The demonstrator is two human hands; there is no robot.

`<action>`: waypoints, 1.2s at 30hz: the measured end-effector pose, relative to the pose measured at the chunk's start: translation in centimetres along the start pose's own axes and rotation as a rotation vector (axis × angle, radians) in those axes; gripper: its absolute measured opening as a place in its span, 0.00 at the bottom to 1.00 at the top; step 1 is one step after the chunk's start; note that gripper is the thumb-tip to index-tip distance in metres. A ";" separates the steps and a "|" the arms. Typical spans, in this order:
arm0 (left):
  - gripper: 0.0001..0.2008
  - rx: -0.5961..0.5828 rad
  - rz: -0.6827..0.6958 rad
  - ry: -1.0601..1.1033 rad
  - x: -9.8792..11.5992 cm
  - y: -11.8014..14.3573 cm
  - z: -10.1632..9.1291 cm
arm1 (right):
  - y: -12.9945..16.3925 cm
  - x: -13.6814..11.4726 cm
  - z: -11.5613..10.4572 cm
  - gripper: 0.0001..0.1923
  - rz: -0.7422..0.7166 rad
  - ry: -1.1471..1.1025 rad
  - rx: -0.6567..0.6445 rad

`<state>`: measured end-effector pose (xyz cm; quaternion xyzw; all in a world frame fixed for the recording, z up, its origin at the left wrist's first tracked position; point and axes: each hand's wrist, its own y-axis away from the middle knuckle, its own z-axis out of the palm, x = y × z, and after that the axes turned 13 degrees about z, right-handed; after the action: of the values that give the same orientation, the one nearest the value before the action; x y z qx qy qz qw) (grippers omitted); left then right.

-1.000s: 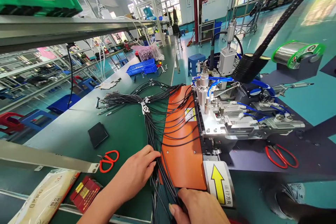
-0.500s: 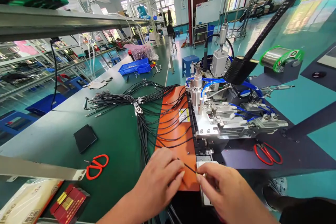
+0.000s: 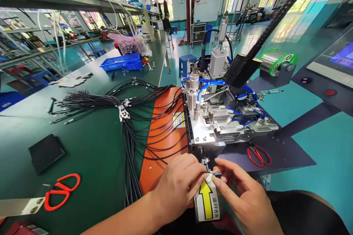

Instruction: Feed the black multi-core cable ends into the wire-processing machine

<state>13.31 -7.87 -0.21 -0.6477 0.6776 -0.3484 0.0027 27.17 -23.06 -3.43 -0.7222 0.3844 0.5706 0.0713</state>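
Observation:
My left hand (image 3: 183, 178) is closed, thumb and forefinger pinching a thin black cable close to its end. The cable's metal tip (image 3: 210, 172) pokes out to the right, over the near end of the machine's rail (image 3: 205, 163). Around that tip my right hand (image 3: 242, 194) is curled, thumb and forefinger apart; whether another finger touches the tip I cannot tell. Just below both hands is a white label with a yellow arrow (image 3: 206, 200). More black cables (image 3: 131, 158) run in a bundle left of my left hand, several crossing the orange plate (image 3: 154, 147) to the machine.
The machine (image 3: 220, 125) with cylinders and blue tubes stands ahead. Red-handled cutters (image 3: 259, 156) lie right, orange-handled scissors (image 3: 62, 192) and a black flat block (image 3: 46, 152) left. A blue tray (image 3: 121, 62), solder spool (image 3: 278, 62) and black flexible-necked lamp (image 3: 242, 69) are farther off.
The view has turned right. Both hands moved with the cable from over the orange plate to the rail end. My right thumb and forefinger, pinching the cable before, are now apart.

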 end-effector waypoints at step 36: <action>0.10 0.046 -0.056 0.068 -0.5 0.6 0.9 | -0.3 -3.2 -0.4 0.13 -0.103 0.108 0.020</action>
<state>13.26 -7.94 -1.38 -0.6541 0.6506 -0.3855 -0.0153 27.56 -21.54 -0.58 -0.7700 0.3559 0.5223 0.0870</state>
